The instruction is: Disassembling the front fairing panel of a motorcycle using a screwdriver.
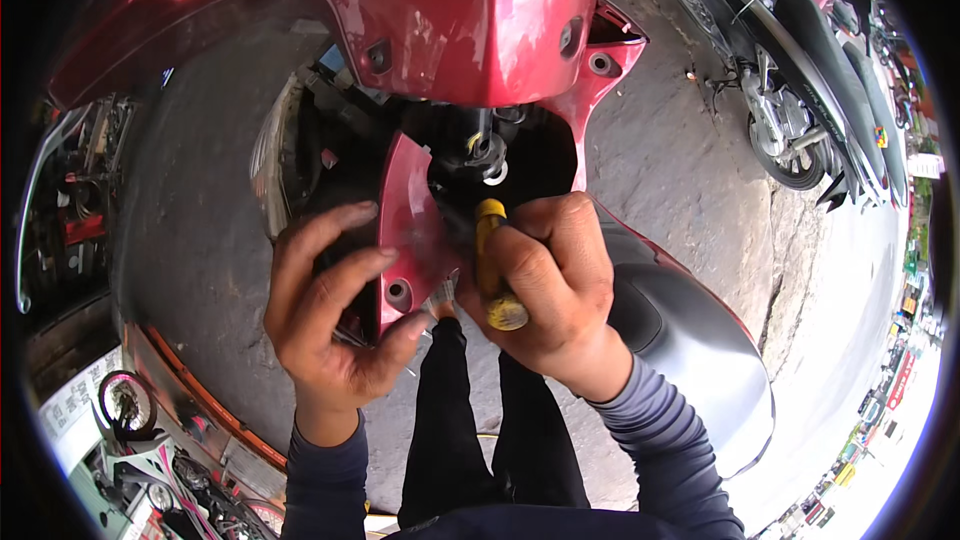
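Note:
My right hand (pixel 545 275) is closed around the worn yellow handle of a screwdriver (pixel 506 312), over the dark opening in the front of a red scooter body. No shank shows; the hand and the dark cavity hide where it would be. At the left of this opening, my left hand (pixel 335 310) has its fingers curved against the outer edge of a red panel (pixel 412 230). Its thumb lies by the panel's lower corner, near a round bolt hole. Inside the opening, above the screwdriver, sits a dark metal part with a silver ring (pixel 495 175).
A glossy red fairing (pixel 430 20) overhangs the opening. To the right below lies a grey and silver body section (pixel 680 340). Another scooter (pixel 800 90) is parked at the upper right. More motorbike parts (pixel 130 440) line the left side of the concrete floor (pixel 200 200).

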The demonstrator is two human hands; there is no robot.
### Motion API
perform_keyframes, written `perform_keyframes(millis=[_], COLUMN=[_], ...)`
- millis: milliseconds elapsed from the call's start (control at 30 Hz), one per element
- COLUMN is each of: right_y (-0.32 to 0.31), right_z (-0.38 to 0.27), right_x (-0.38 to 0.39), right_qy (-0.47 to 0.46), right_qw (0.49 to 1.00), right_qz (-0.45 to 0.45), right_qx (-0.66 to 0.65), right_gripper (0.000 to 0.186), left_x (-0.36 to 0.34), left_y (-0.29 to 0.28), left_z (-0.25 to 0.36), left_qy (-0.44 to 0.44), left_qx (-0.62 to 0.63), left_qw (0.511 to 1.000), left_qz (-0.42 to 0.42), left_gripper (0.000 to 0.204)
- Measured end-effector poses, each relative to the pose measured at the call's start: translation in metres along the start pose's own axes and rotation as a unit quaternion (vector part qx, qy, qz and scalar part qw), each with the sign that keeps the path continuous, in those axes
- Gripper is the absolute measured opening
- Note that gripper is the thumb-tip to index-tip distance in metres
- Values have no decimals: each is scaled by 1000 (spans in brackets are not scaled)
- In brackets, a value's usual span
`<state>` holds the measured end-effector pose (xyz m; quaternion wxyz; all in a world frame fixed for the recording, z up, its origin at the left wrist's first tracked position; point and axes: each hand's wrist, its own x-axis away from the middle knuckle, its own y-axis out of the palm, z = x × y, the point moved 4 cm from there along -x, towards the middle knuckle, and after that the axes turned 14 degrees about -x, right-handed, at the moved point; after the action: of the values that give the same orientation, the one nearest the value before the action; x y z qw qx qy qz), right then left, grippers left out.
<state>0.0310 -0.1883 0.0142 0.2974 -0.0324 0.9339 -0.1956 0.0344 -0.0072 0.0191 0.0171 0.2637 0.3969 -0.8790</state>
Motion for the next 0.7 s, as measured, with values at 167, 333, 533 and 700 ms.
perform_keyframes(millis=[167,333,533,700], right_y=[40,47,45,49], right_z=[-12,-8,-1,-7], right_x=[-21,-31,-31,-34], right_qy=[-48,-22,-31,-36], right_qw=[978,973,958,948], right_qz=[104,173,247,289], right_qx=[-174,-152,-143,-124], right_gripper=[31,33,30,31], left_x=[9,3,5,7], left_y=[-6,-2,2,-1], left_z=[10,22,16,17], left_qy=[-12,-125,-135,-120], left_qx=[126,174,125,129], left_qw=[990,977,983,984], left_qz=[57,15,6,17], left_gripper=[78,82,84,80])
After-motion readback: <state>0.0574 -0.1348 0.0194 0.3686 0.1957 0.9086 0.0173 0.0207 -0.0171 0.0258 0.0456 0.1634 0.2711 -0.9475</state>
